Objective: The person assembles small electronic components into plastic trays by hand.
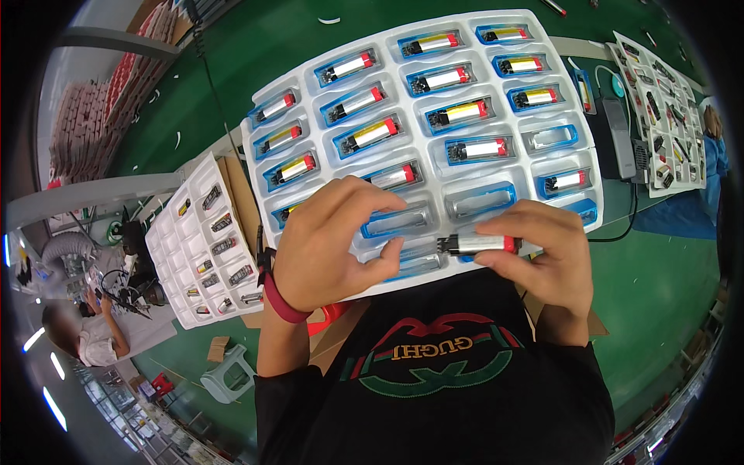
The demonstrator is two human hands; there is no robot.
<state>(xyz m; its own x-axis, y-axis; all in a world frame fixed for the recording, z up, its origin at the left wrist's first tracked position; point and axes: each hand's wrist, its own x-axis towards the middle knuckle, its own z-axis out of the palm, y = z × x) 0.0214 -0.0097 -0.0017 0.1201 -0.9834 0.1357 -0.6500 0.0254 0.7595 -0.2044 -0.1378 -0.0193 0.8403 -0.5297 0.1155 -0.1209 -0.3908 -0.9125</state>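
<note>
Narrow gap between the hands, crowded edges around

Over the white tray (pixel 482 74), a short gap separates the left hand (pixel 329 240) from the black end of the silver-and-red battery cell (pixel 477 245) in the right hand (pixel 546 252). Beyond that gap, a vacant blue-edged shell (pixel 480 203) is open from above. The left hand blocks the near-left compartments. Farther up, loaded shells fill most compartments, with ridges between them. A black power adapter (pixel 618 136) crowds the right edge, a smaller tray (pixel 174 240) the left; the black shirt (pixel 473 341) closes off the near side.
</note>
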